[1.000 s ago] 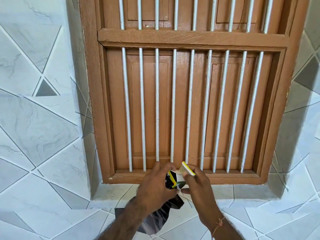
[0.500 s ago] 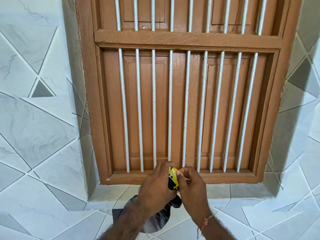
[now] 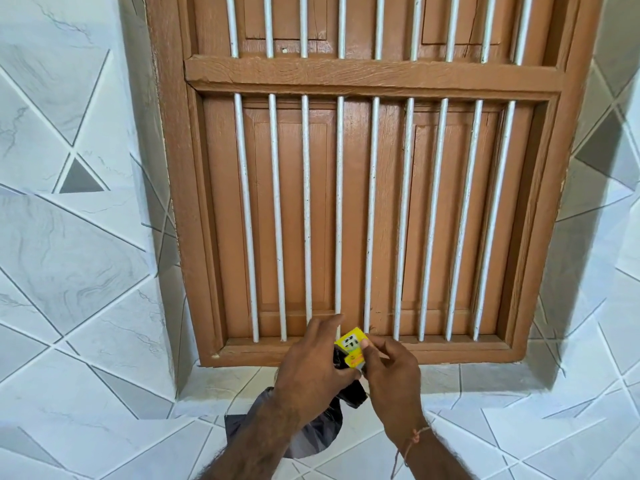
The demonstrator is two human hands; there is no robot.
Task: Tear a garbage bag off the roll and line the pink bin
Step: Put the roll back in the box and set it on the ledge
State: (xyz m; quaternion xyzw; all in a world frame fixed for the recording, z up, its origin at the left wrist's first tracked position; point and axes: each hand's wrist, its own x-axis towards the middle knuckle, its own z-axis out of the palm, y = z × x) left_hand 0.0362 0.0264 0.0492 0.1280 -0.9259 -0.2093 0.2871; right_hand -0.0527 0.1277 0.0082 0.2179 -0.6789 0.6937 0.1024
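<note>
A black garbage bag roll with a yellow paper label (image 3: 351,348) sits between both hands, low in the centre, just in front of the window sill. My left hand (image 3: 311,368) wraps around the roll's dark body from the left. My right hand (image 3: 391,372) pinches the yellow label with thumb and fingers. A loose length of grey-black bag (image 3: 311,434) hangs down under my left forearm. The pink bin is not in view.
A brown wooden window (image 3: 346,74) with closed shutters and several white vertical bars (image 3: 304,216) fills the wall ahead. Its sill (image 3: 450,355) lies just behind the hands. White and grey marbled tiles (image 3: 69,254) cover the walls on both sides and below.
The head has moved closer to the window. My right hand has closed in on the roll and turned the yellow label face up; both hands stay at the sill.
</note>
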